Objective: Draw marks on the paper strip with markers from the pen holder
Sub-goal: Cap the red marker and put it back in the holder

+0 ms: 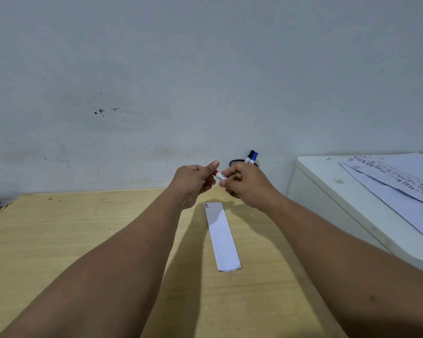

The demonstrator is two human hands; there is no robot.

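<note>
Holding a red marker [220, 176] between both hands, you have them raised together above the far end of the table [88, 230], close in front of the wall [156, 81]. Your left hand [193, 181] is curled nearly closed around the marker's red end, thumb sticking up over the top and the other fingers folded in beneath it. Your right hand [248, 185] pinches the white barrel from the other side, thumb and forefinger tight on it, the remaining fingers tucked loosely under. Whether the cap is on or coming off, you cannot tell from here, since your fingers cover that end. Just below and between your wrists lies the paper strip [221, 236], flat on the wood and running back toward you, with a few short red and blue marks at its far left corner. Right behind your right hand sits the dark mesh pen holder [235, 163], mostly hidden by your knuckles, with a black marker [249, 156] and a blue marker [254, 157] poking up from it. Off beyond your right forearm stands a white unit [327, 203] with marked paper sheets [401, 191] lying on top.
</note>
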